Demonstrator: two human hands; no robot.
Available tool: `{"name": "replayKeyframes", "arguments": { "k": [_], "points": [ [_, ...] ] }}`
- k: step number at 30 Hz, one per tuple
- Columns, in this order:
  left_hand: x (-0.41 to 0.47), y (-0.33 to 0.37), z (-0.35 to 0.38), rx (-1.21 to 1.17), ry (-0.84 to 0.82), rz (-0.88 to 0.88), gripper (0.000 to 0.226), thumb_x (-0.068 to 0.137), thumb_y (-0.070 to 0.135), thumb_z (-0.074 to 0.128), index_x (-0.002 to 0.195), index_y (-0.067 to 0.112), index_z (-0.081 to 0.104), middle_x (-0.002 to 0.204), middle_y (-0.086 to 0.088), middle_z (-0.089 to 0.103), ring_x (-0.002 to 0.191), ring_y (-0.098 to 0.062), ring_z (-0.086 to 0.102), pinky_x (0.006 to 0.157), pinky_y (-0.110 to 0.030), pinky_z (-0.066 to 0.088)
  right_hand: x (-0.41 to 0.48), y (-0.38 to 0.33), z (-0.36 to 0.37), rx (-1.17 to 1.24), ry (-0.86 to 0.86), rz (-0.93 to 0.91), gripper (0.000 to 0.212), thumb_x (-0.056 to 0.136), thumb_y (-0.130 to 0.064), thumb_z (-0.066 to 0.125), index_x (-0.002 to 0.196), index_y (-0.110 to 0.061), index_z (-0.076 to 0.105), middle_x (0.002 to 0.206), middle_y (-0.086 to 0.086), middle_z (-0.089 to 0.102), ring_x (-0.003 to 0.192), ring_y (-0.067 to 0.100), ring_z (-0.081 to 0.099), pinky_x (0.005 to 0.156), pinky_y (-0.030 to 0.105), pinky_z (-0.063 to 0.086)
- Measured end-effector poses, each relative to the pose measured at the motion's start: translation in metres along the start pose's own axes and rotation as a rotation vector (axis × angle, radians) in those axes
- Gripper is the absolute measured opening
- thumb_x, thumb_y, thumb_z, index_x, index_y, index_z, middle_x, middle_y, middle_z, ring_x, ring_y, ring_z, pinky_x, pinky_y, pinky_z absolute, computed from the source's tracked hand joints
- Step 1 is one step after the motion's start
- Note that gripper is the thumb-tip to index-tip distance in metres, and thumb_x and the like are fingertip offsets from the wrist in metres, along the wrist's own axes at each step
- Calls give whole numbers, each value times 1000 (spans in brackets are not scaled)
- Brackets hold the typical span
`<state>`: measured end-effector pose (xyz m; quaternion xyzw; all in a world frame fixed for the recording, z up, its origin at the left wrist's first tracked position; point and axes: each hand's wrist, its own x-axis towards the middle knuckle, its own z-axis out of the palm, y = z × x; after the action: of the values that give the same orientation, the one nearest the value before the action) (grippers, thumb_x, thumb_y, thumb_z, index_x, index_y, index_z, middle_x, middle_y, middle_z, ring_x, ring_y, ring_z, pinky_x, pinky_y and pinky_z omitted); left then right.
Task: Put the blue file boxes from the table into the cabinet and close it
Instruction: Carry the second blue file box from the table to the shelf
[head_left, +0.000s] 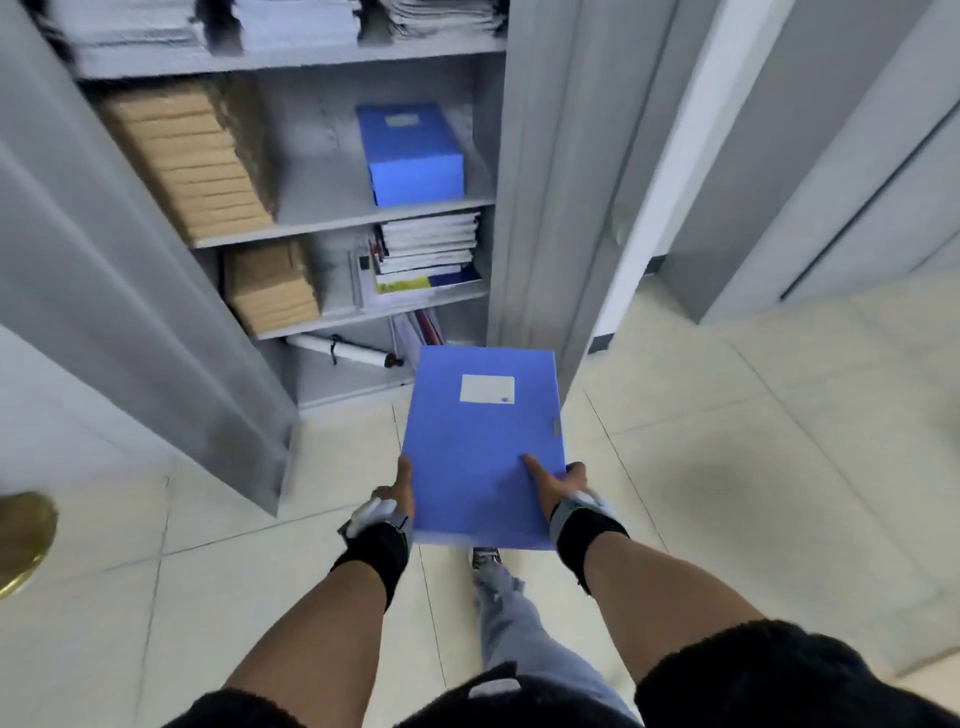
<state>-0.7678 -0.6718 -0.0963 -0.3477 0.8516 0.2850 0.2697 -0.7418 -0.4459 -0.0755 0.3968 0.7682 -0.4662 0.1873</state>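
I hold a blue file box (480, 441) flat in front of me, white label facing up, above the floor just before the open grey cabinet (498, 156). My left hand (397, 496) grips its near left edge and my right hand (558, 486) grips its near right corner, thumb on top. Another blue file box (413, 153) lies flat on the cabinet's second shelf, at the right side. Both cabinet doors stand open: the left door (130, 312) swings toward me, the right door (561, 182) stands beside the held box.
Stacks of tan folders (192, 166) fill the shelf's left side, with more below (272, 291). Books (426, 249) sit on the third shelf, a rolled white tube (337, 353) on the bottom. White paper stacks top the cabinet. A brass object (23, 540) is at far left. Tiled floor.
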Motion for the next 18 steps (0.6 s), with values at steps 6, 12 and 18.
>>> {"name": "replayKeyframes", "arguments": {
  "k": [6,12,18],
  "points": [
    [91,85,-66,-1,53,3,92,83,82,5,142,26,48,135,-2,60,124,-23,56,98,-39,33,94,-132,41,-26,-48,-57,76,68,-81,56,119,-25,48,105,2,65,93,30,64,90,40,49],
    [170,172,-126,-388,90,15,88,89,76,25,133,7,58,138,-18,58,125,-33,57,105,-41,42,155,-259,73,-82,-29,-138,74,68,-82,56,122,-32,48,86,-6,60,70,22,57,75,33,43],
    [262,258,-181,-232,51,138,105,72,91,5,124,23,65,129,-8,66,110,-28,63,95,-37,41,226,-367,96,-74,39,-185,84,63,-88,51,127,-34,43,122,3,66,104,36,65,86,38,45]
  ]
}}
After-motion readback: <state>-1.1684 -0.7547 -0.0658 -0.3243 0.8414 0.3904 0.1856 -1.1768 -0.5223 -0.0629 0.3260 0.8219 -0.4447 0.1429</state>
